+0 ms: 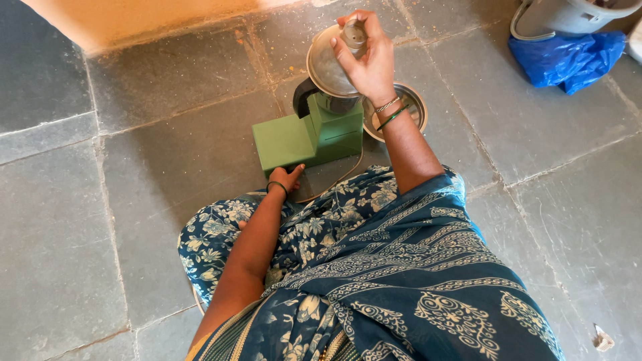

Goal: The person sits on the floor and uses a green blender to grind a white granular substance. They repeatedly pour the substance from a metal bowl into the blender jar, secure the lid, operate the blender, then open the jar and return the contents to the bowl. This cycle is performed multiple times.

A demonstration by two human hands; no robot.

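A green mixer grinder [304,137] stands on the stone floor with a steel jar [334,102] on top. My right hand [368,60] is raised above the jar and grips the round steel lid [328,67] by its knob, tilted up off the jar. My left hand [286,179] rests at the front lower edge of the green base, fingers curled against it. A thin cord [334,184] runs from the base along the floor. Blue patterned cloth [388,267] covers my lap.
A steel plate [411,100] lies on the floor right behind the grinder, partly hidden by my right forearm. At the far right lie a blue plastic bag [568,57] and a grey bucket [568,15]. An orange wall [147,17] runs along the top left.
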